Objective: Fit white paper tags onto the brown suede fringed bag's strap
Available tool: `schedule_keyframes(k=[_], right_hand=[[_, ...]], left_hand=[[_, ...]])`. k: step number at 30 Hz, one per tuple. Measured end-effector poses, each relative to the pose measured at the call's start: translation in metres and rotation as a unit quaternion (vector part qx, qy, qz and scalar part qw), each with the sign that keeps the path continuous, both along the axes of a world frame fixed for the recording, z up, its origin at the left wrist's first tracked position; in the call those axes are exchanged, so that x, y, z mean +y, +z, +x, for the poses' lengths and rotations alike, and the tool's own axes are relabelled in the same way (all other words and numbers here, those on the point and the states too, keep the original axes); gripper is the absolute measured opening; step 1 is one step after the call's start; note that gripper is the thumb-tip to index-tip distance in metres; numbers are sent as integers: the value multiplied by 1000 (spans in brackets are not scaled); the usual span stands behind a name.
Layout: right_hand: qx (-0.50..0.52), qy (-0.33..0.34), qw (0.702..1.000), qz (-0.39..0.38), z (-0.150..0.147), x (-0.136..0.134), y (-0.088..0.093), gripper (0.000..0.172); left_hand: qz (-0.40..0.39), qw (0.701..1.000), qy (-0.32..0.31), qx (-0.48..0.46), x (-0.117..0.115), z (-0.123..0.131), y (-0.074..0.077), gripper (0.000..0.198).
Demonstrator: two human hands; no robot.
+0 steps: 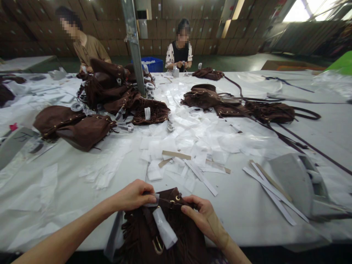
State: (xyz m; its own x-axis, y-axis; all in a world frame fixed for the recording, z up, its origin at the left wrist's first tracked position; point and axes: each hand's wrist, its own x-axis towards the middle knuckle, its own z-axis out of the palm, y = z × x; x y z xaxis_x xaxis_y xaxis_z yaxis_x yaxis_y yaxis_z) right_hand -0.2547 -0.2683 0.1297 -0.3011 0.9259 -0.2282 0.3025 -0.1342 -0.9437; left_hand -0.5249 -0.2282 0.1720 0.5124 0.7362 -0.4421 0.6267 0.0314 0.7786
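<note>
A dark brown fringed bag (189, 233) lies at the table's front edge, close to me. My left hand (134, 195) is closed at the bag's upper left, pinching a translucent wrapping strip (154, 200) by the drawstring. On the other side, my right hand (202, 214) grips the bag's top edge beside the gold eyelets (177, 198), thumb in front. A strap end in white wrapping (165, 228) hangs over the bag's front. Near it is a gold buckle (157, 245). The bag's lower part runs out of view.
Brown bags (85, 130) pile up at left around a metal post (134, 47); more bags (203, 97) with long straps lie at right. Scraps of white wrapping (189, 128) and card strips (176, 154) litter the middle. A grey tape dispenser (294, 179) stands right. Two people are across the table.
</note>
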Motion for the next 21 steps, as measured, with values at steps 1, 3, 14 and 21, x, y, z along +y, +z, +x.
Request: schedule_keyframes(k=[1,3,14,21], right_hand=[[-3,-1,1000,6,0,-1,1,23],[-5,-4,1000,16,1,-3,2,22],[-31,-18,994,105,-1,-10,7,18],[-25,-23,988,150,0,-14,13,25]], left_hand=[[2,1000,-15,2,1,4,5,21],[5,999,-32,2,2,12,11,20],[37,999,-18,-8,-17,35,24,27],[-12,999,3,-31,-16,42,41,34]])
